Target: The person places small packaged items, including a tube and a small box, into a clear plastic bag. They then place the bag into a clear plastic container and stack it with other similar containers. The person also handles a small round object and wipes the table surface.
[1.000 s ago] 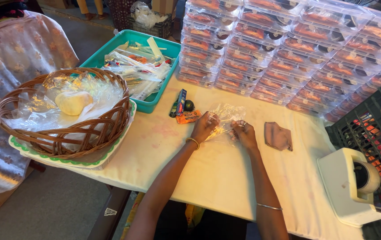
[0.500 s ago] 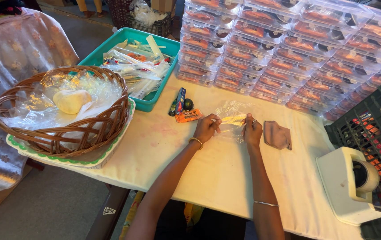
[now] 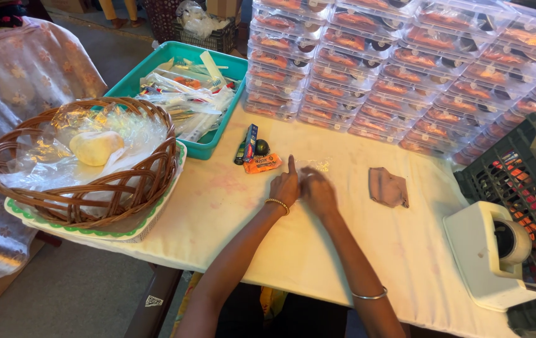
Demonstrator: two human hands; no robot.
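Head view: both hands (image 3: 304,188) on crinkly clear plastic bag (image 3: 313,166), white tablecloth (image 3: 218,206).

My left hand (image 3: 285,186) and right hand (image 3: 318,193) pressing a thin, glossy clear plastic bag (image 3: 313,166), matt cream tablecloth (image 3: 293,250) lying under my wrists, rough woven wicker basket (image 3: 86,188) holding crinkled shiny film, smooth teal plastic tray (image 3: 218,141), matt brown cloth (image 3: 388,187) sitting nearby
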